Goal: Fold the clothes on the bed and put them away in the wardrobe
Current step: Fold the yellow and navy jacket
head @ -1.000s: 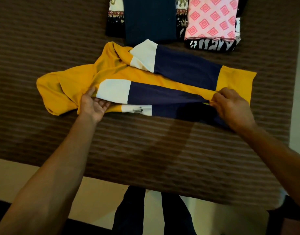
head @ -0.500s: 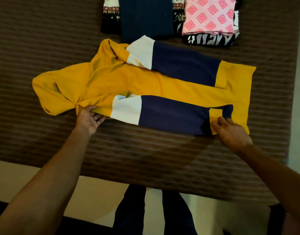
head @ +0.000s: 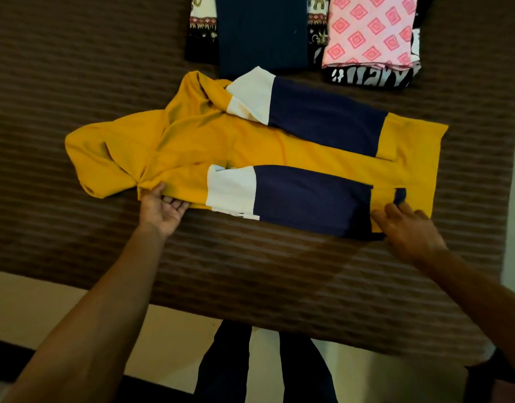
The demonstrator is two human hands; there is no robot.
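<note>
Lying flat on the bed (head: 75, 82) with both sleeves laid across: the yellow top (head: 192, 141), left hand (head: 163, 210) pinching its near edge, right hand (head: 407, 228) spread loose at the hem, likely to keep it neat for folding.

yellow-navy-white top (head: 250, 146), brown, seemingly striped bedcover (head: 75, 82)

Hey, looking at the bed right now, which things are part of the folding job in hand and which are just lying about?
In hand:
- yellow, navy and white hoodie, sleeves folded across it
- left hand, gripping its near edge by the hood
- right hand, at its hem end

Lying about for now:
- folded navy garment
- folded pink diamond-print cloth
- black printed clothes beneath them
- brown striped bedcover
</note>
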